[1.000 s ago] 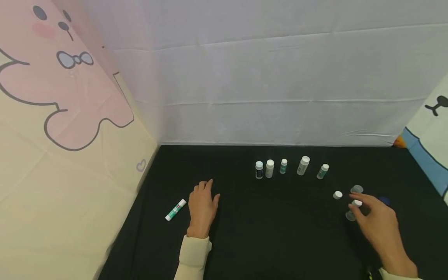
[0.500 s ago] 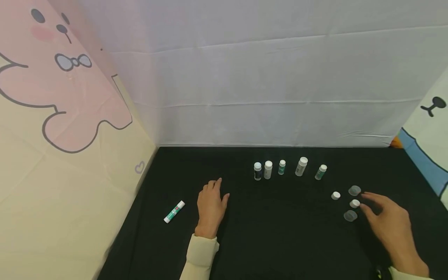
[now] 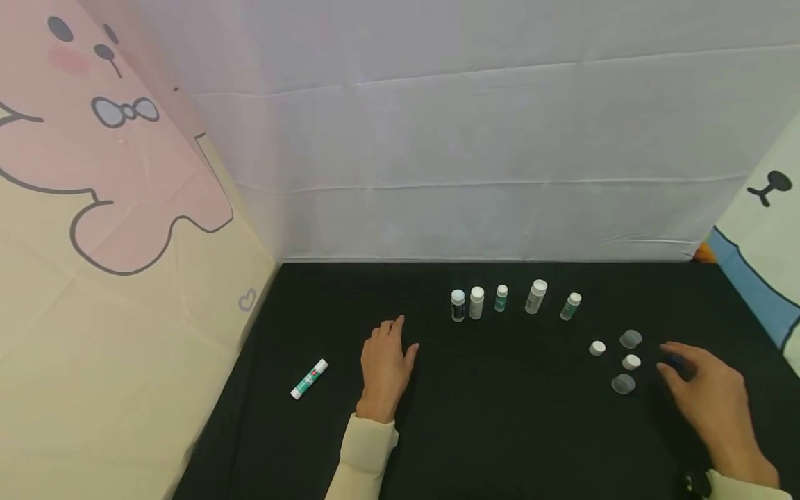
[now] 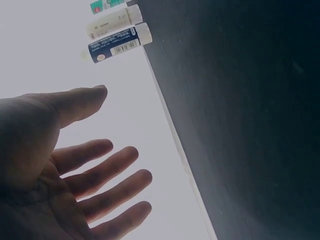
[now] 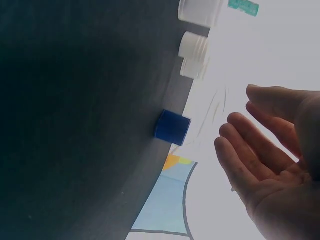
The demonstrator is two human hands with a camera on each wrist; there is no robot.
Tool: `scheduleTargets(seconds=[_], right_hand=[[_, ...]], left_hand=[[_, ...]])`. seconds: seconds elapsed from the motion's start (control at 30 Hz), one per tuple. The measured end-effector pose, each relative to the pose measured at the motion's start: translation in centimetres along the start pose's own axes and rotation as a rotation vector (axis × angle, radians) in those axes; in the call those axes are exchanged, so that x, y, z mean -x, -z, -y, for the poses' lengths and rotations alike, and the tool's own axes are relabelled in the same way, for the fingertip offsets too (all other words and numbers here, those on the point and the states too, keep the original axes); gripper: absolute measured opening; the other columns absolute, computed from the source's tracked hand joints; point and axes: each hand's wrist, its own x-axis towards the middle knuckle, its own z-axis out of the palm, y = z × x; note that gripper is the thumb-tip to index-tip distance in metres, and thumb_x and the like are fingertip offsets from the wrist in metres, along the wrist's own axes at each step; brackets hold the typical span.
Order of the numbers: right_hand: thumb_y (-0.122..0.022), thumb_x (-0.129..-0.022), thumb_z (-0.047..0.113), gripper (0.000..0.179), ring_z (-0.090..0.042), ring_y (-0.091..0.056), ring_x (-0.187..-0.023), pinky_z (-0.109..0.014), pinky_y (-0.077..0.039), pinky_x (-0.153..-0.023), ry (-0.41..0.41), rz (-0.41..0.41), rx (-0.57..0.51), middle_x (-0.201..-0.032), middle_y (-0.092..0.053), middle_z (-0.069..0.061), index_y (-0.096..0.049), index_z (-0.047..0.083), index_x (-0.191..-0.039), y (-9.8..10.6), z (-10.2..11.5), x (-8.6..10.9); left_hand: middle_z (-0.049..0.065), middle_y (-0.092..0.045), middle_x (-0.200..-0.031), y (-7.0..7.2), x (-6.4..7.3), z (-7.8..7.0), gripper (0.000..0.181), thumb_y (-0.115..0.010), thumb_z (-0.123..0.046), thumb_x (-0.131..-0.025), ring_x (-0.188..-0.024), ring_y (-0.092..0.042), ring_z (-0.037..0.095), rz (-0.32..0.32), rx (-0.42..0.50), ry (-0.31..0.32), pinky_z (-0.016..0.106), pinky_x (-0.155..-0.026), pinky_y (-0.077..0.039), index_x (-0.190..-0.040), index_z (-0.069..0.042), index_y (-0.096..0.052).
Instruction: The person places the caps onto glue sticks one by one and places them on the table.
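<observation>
With our left grip [image 3: 384, 369] and right grip [image 3: 712, 390] both empty and loosely spread, we might knock away the blue cap [image 5: 172, 128], lower right in the head view, since the right partly hides it.

Blue cap [image 5: 172, 127] toward right edge of black worktop [image 3: 487, 430]; white cap [image 3: 632, 362] left of it, between two translucent cups [image 3: 623, 384]; second white cap [image 3: 597, 348] farther left; green-and-white tube [image 3: 309, 379] lying slantwise near left edge
</observation>
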Motion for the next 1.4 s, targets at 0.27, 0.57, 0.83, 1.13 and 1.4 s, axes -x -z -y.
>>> scheduleTargets(seconds=[0.27,0.57,0.83,1.13,1.4], right_hand=[[-0.080,-0.084,-0.006,0.035,-0.063,-0.059,-0.111,-0.074,-0.044,-0.092,-0.015,0.012,0.014,-0.121,-0.062,-0.043,-0.067,-0.013,-0.116,0.0,-1.0,-0.9],[-0.078,-0.084,-0.005,0.036,-0.064,-0.057,-0.111,-0.075,-0.044,-0.093,-0.028,0.049,0.036,-0.123,-0.059,-0.046,-0.064,-0.014,-0.117,-0.1,-1.9,-1.5],[-0.077,-0.086,-0.005,0.037,-0.066,-0.053,-0.116,-0.076,-0.042,-0.096,-0.063,0.079,0.045,-0.126,-0.056,-0.047,-0.063,-0.015,-0.119,-0.2,-2.2,-1.8],[-0.076,-0.086,-0.005,0.038,-0.067,-0.052,-0.115,-0.077,-0.041,-0.096,-0.076,0.103,0.041,-0.126,-0.055,-0.048,-0.062,-0.016,-0.119,-0.5,-3.2,-2.1],[-0.077,-0.085,-0.005,0.039,-0.067,-0.051,-0.116,-0.077,-0.040,-0.098,-0.053,0.113,0.051,-0.126,-0.054,-0.048,-0.061,-0.017,-0.118,-0.7,-4.1,-2.4]], left_hand=[[0.016,-0.069,-0.129,-0.3,-0.5,-0.6,0.058,-0.086,-0.024,-0.091,-0.115,-0.067,0.035,0.022,0.015,0.008,0.051,-0.095,-0.058,-0.141,-0.003,-0.066],[0.015,-0.069,-0.130,-0.9,-1.3,-1.4,0.059,-0.085,-0.027,-0.093,-0.114,-0.067,0.034,0.037,0.034,0.015,0.050,-0.095,-0.057,-0.143,-0.004,-0.064],[0.016,-0.069,-0.132,-1.4,-1.9,-2.6,0.060,-0.084,-0.026,-0.093,-0.116,-0.068,0.034,0.052,0.071,0.024,0.050,-0.095,-0.057,-0.144,-0.003,-0.062],[0.015,-0.068,-0.136,-2.4,-2.6,-3.7,0.062,-0.083,-0.028,-0.094,-0.117,-0.068,0.033,0.065,0.073,0.026,0.049,-0.096,-0.057,-0.147,-0.004,-0.060],[0.014,-0.067,-0.139,-3.4,-3.2,-4.6,0.065,-0.084,-0.030,-0.094,-0.121,-0.067,0.032,0.086,0.071,0.031,0.049,-0.101,-0.056,-0.148,-0.006,-0.059]])
